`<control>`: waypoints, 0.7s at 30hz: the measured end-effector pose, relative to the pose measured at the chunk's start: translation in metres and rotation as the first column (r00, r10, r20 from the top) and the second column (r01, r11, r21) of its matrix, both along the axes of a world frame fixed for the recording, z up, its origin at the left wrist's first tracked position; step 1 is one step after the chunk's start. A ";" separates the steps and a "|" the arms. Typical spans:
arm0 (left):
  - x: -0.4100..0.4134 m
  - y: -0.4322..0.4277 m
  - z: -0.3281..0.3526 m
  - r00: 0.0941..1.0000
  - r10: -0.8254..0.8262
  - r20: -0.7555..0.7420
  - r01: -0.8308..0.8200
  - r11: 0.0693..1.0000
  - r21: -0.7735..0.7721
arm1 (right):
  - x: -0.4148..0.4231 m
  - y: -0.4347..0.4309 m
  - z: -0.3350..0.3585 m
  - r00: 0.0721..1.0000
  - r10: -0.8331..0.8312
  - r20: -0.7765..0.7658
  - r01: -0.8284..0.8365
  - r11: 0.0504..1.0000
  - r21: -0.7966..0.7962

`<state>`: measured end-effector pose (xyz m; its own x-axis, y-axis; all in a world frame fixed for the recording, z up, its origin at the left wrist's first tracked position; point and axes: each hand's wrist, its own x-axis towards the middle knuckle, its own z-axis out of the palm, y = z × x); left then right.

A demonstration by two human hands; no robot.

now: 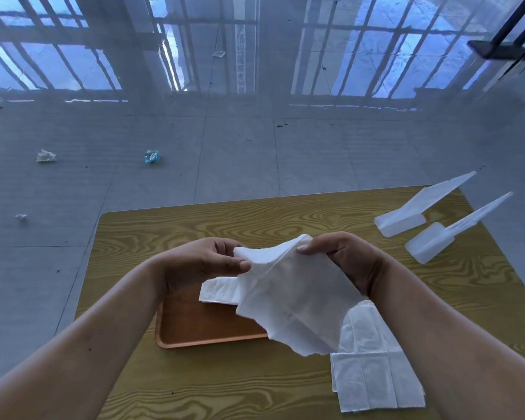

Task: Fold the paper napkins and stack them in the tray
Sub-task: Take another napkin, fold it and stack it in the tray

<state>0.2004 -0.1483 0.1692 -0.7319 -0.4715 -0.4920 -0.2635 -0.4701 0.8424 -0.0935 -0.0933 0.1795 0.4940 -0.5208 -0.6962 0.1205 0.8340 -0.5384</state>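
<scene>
We pinch the thin white paper napkin (288,298) in both grips, left hand (194,265) and right hand (343,259); uneven pulling could tear it above the orange tray (194,331) below.

Held napkin (288,292) hides tray (194,325) right half — folded napkin (219,291) in tray partly covered.

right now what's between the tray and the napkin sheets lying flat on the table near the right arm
In the head view, only bare wooden table separates the tray from the flat napkin sheets; the held napkin hangs above that gap.
</scene>
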 end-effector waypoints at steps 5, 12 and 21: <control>-0.006 0.012 -0.007 0.982 0.129 -0.140 -0.110 0.984 0.141 | -0.004 0.010 -0.004 0.976 -0.179 0.122 0.184 0.983 -0.030; -0.016 0.018 -0.008 0.858 0.482 -0.177 -0.434 0.865 0.250 | 0.006 0.045 -0.037 0.666 -0.416 0.619 0.433 0.891 0.133; -0.009 0.018 -0.007 0.756 0.637 -0.154 -0.594 0.765 0.249 | 0.047 0.044 -0.032 0.844 -0.505 0.182 0.535 0.817 -0.213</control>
